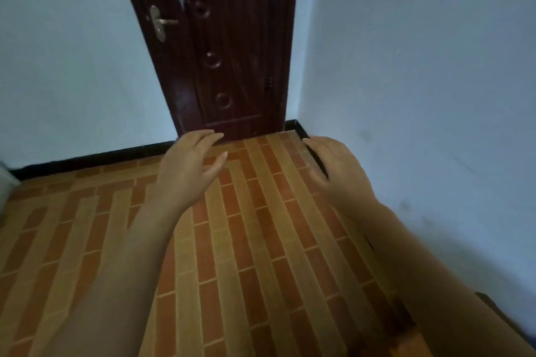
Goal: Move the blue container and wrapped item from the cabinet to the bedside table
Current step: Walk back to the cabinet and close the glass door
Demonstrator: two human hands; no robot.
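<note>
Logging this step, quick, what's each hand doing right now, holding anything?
Left hand: open, fingers spread, holding nothing.
Right hand: open, fingers relaxed, holding nothing.

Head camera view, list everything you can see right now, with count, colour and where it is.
door: one, dark reddish-brown, middle of the far wall
door handle: one, dull brass-coloured metal, left side of the door
walls: two, pale bluish white, left of the door and along the right
skirting: one band, black, along the foot of the walls
floor: one, orange and tan brick pattern, whole lower view
wooden edge: one, brown, bottom right corner; what it belongs to is unclear
left hand: one, fingers spread, holding nothing, above the floor near the door
right hand: one, fingers relaxed, holding nothing, near the right wall
</note>
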